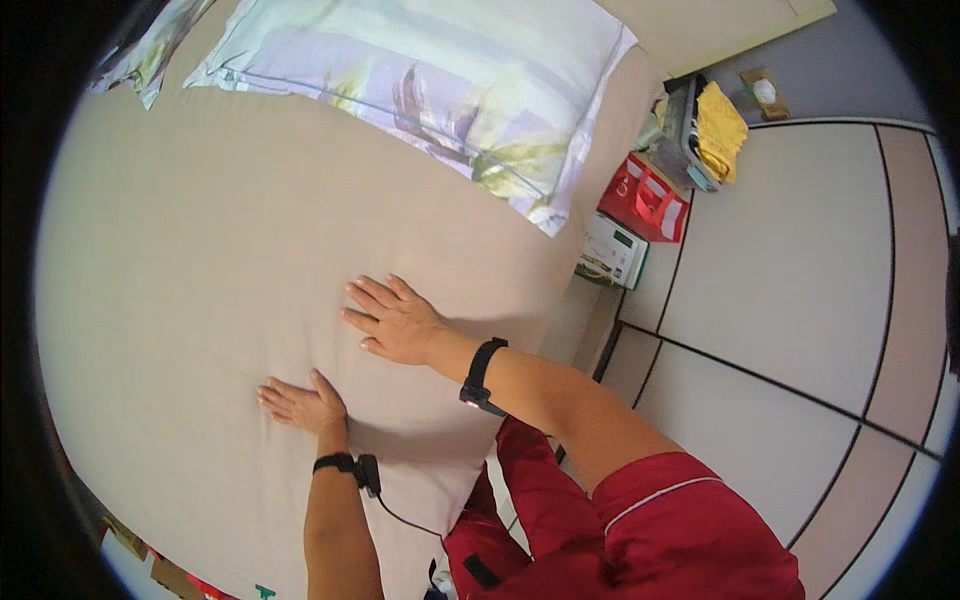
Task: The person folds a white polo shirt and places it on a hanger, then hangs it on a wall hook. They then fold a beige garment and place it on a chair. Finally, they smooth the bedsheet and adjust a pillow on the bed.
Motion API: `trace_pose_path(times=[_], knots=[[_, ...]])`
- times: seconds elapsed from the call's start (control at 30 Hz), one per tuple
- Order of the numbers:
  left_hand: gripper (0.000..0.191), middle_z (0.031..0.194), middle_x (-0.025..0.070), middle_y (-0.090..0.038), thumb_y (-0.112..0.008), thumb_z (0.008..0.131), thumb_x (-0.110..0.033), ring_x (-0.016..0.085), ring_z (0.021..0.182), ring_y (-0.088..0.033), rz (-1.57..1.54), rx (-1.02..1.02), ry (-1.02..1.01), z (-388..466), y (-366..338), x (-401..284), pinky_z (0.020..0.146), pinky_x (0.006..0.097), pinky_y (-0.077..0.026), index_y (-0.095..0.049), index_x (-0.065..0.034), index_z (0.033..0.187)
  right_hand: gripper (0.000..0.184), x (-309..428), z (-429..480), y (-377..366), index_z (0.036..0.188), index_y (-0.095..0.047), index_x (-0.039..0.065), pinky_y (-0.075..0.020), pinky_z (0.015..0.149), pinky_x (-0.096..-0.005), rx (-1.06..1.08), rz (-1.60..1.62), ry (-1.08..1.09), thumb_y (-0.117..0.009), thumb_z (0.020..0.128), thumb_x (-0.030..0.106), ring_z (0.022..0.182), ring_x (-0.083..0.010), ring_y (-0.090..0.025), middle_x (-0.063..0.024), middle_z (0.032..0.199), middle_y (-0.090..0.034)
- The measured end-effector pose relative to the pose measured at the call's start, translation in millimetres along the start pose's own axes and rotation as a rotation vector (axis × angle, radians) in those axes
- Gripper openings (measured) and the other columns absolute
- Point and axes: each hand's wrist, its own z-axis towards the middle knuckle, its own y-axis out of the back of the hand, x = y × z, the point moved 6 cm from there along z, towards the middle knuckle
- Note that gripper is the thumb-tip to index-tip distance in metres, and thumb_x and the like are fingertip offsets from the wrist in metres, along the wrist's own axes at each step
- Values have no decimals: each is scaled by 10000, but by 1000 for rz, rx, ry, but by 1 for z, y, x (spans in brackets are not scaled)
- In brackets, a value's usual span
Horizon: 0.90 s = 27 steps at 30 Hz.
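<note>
A beige fitted sheet (187, 247) covers a wide bed. My right hand (397, 322) lies palm down on it near the bed's right side, fingers spread and pointing left, with a black strap on the wrist. Lower and further left, my left hand (304, 405) rests flat on the same sheet, its thumb apart from the fingers; a black strap with a small device and a cable is on that wrist. Faint creases run in the sheet around the left hand. A pillow (450, 90) in a white and lilac flowered case lies above both hands, touching neither.
Part of another flowered pillowcase (154, 64) shows at the top left. Beside the bed stand a red bag (645, 199), a white and green box (611, 251) and a grey plastic bin (675, 142) with a yellow cloth (720, 131). A pale panelled cabinet (780, 262) fills the right.
</note>
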Motion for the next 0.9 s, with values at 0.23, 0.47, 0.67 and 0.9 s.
trace_pose_path(times=[0.23, 0.47, 0.67, 0.9], knots=[[893, 1534, 251, -101, -329, 887, -639, 393, 1430, -61, 104, -42, -76, -3, -6, 5, 1129, 554, -66, -152, 16, 1468, 642, -201, -113, 103, 1283, -514, 70, -367, 1020, -473, -122, -107, -346, -729, 718, 285, 1252, -366, -439, -219, 1351, -464], [860, 1538, 238, -107, -323, 910, -614, 374, 1434, -64, 199, 152, 142, 7, 0, -2, 1116, 569, -97, -151, 16, 1469, 562, -317, -291, 176, 1379, -415, 46, -302, 1045, -533, 65, -392, -1293, -478, 927, 374, 1325, -358, -356, -204, 1435, -377], [783, 1497, 285, -183, -534, 871, -456, 427, 1405, -122, -167, 114, -238, 15, 32, -155, 1087, 591, -108, -274, 35, 1422, 638, -243, -173, 123, 1433, -325, 67, -207, 1106, -521, 181, -243, -817, -509, 903, 371, 1397, -320, -205, -181, 1494, -264], [867, 1516, 279, -143, -465, 857, -574, 427, 1419, -69, -99, 221, -509, -24, 16, -289, 1115, 582, -48, -233, 10, 1456, 554, -246, -100, 122, 1317, -528, 131, -139, 1122, -454, 252, -332, -625, -509, 869, 458, 1321, -290, -315, -136, 1394, -444]])
